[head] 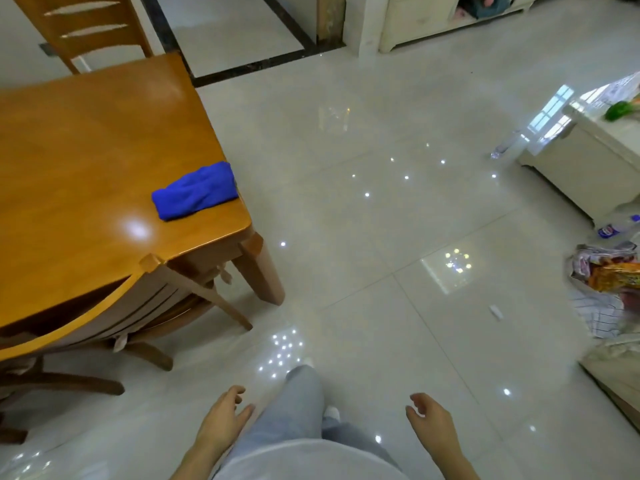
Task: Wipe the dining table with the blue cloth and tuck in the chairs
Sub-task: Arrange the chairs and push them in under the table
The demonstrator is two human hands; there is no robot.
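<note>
The blue cloth (196,191) lies bunched on the wooden dining table (86,161), close to its near right corner. A wooden chair (104,320) stands tucked under the table's near edge, its curved back against the tabletop. Another chair (86,29) stands at the far side, its slatted back visible above the table. My left hand (225,415) hangs low over the floor, fingers loosely apart, holding nothing. My right hand (431,419) hangs the same way, empty. Both hands are well below and to the right of the cloth.
Glossy pale floor tiles (381,220) stretch to the right of the table. A cream cabinet (588,168) stands at the right, with a clear bottle (504,147) beside it. Plastic bags of snacks (609,271) and a bottle (616,228) lie on the floor at the right edge.
</note>
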